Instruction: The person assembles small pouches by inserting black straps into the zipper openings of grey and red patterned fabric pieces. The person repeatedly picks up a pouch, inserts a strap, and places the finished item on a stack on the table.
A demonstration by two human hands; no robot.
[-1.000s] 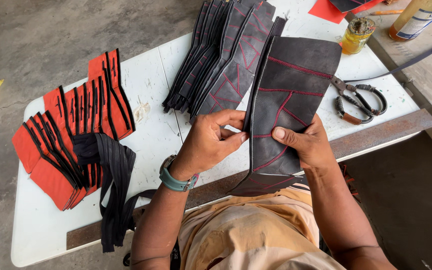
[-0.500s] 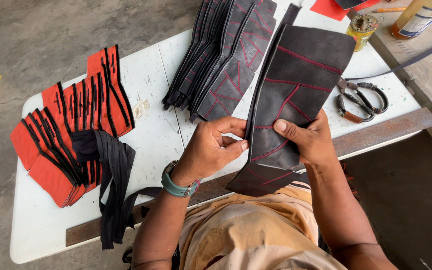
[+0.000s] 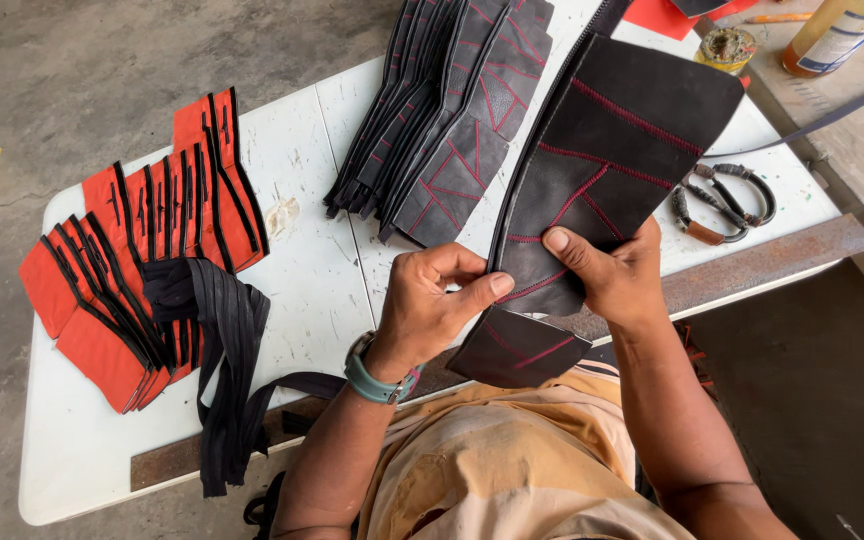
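Observation:
Both hands hold up a black leather panel (image 3: 622,150) with red stitched lines, tilted over the white table (image 3: 302,270). My left hand (image 3: 437,305) pinches its left edge low down, thumb on the front. My right hand (image 3: 612,270) grips the lower middle, thumb pressed on the face. The panel's bottom end (image 3: 517,350) folds toward my lap. A teal watch is on my left wrist.
A fanned stack of similar black stitched panels (image 3: 452,110) lies at the table's far middle. Orange pieces with black strips (image 3: 132,250) and loose black straps (image 3: 222,350) lie left. Scissors (image 3: 722,195), a small jar (image 3: 727,45) and a bottle (image 3: 842,30) sit right.
The panel has been lifted and tilted slightly up and to the right. My left fingers have slid along its left edge; my right thumb has shifted on the face.

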